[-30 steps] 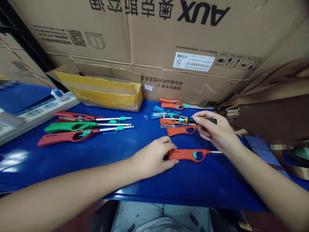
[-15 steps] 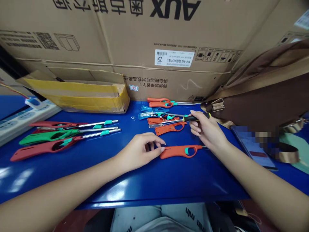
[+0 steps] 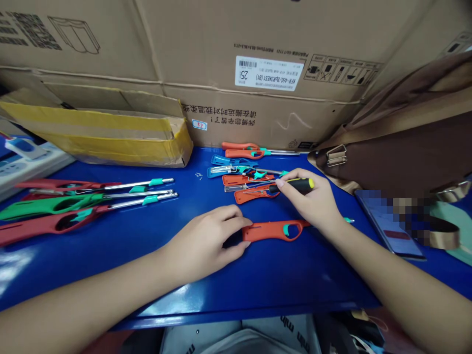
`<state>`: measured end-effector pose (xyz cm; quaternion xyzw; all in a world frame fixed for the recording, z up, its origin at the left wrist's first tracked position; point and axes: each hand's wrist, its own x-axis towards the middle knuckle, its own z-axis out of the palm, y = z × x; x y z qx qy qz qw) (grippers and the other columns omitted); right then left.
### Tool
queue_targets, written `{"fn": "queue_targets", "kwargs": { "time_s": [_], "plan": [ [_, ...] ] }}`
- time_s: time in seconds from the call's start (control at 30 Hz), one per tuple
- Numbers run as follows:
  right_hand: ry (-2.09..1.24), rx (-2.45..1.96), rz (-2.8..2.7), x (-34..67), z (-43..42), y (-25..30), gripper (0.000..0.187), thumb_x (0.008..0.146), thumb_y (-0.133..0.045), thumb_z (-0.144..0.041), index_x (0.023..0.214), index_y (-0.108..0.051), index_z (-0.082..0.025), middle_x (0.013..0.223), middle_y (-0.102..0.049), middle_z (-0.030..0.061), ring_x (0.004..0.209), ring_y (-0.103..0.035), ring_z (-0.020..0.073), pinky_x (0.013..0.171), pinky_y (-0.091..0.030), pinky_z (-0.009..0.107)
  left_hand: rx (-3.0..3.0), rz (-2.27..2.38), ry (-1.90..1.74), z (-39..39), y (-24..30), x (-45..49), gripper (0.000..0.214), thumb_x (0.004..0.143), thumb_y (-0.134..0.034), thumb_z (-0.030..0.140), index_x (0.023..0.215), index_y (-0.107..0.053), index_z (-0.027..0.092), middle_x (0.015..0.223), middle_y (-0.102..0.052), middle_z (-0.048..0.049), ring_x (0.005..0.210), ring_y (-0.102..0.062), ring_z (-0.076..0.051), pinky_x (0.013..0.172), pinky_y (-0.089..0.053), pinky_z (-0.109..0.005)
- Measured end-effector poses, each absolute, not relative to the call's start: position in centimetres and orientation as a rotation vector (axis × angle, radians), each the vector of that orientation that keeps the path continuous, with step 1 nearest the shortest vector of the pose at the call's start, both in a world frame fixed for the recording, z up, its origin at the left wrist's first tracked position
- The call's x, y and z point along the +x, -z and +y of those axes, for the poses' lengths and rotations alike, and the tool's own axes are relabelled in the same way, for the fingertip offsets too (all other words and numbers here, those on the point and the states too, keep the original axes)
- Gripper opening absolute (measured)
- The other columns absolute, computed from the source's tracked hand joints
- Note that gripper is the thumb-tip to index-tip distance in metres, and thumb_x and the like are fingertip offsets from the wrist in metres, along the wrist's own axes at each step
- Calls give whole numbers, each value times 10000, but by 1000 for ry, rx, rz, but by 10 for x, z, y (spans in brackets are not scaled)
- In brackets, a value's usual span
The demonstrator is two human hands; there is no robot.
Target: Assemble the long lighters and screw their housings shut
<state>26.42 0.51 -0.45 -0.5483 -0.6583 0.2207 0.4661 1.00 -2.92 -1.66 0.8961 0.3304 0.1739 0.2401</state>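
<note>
An orange long-nosed lighter lies on the blue table in front of me. My left hand grips the butt end of its handle, fingers curled round it. My right hand rests across the lighter's metal stem and is closed on a black and yellow screwdriver, whose tip points left into a small pile of orange and blue lighter parts.
Red and green lighters lie in a row at the left. An open taped carton and a big cardboard box stand behind. A brown bag and a phone lie at the right, a power strip at far left.
My left hand has closed on the lighter's butt end after loosening from it. My right hand with the screwdriver has shifted slightly toward me. The camera has tilted down and right.
</note>
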Motion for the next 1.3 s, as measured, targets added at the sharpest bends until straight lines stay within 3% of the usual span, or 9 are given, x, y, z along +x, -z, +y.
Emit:
{"fn": "queue_targets", "kwargs": {
  "time_s": [0.13, 0.3, 0.5, 0.67, 0.77, 0.97, 1.13, 1.3],
  "plan": [
    [-646, -1293, -1504, 265, 4, 7, 213, 825, -768, -390, 763, -689, -202, 646, -600, -15, 549, -478, 112, 515, -371, 254, 2402, 903, -542, -29, 18, 11, 293, 971, -640, 258, 1248, -706, 188, 1102, -668, -58, 954, -665, -195, 808, -552, -325],
    [-954, -1077, -1182, 263, 0, 2, 252, 796, -814, -387, 709, -664, -204, 475, -411, -77, 408, -336, 69, 408, -209, 231, 2065, 1015, -732, -27, 19, 16, 219, 930, -711, 355, 1082, -774, 211, 942, -710, -15, 719, -633, -119, 635, -508, -252],
    [-1252, -976, -1012, 261, -4, -9, 234, 785, -796, -334, 646, -691, -178, 452, -373, -75, 371, -333, 41, 400, -207, 212, 1652, 1094, -947, -18, 19, 18, 378, 848, -785, 421, 1132, -765, 172, 931, -783, -45, 758, -685, -154, 666, -553, -262],
    [-1375, -980, -954, 258, -5, -6, 235, 779, -812, -342, 667, -708, -164, 447, -375, -75, 369, -346, 38, 398, -229, 197, 1610, 1049, -979, -21, 15, 18, 165, 844, -795, 343, 914, -817, 195, 886, -808, -23, 709, -684, -128, 664, -542, -232],
    [-1410, -981, -927, 257, -5, -5, 237, 764, -820, -335, 657, -705, -156, 443, -378, -74, 373, -344, 37, 396, -235, 192, 1652, 1016, -990, -24, 12, 19, 110, 864, -777, 296, 844, -811, 193, 805, -792, -3, 678, -677, -114, 644, -532, -210],
    [-1396, -975, -927, 261, -4, -7, 221, 796, -770, -308, 650, -700, -156, 430, -364, -73, 369, -336, 42, 397, -234, 197, 2010, 1010, -979, -23, 12, 14, 105, 925, -722, 235, 872, -802, 193, 838, -792, 5, 699, -690, -112, 619, -507, -210],
    [-1313, -979, -1040, 260, -8, -9, 192, 788, -749, -267, 638, -675, -172, 429, -376, -72, 381, -304, 46, 402, -227, 204, 2458, 918, -956, -21, 16, 7, 120, 963, -678, 215, 940, -784, 166, 879, -784, -22, 804, -713, -152, 739, -533, -257],
    [-1220, -986, -1106, 255, -12, -11, 143, 743, -759, -234, 641, -670, -189, 436, -432, -71, 376, -339, 57, 385, -245, 210, 2632, 904, -864, -22, 15, 4, 141, 984, -630, 196, 953, -762, 157, 901, -780, -30, 821, -710, -169, 746, -532, -277]
  ]
}}
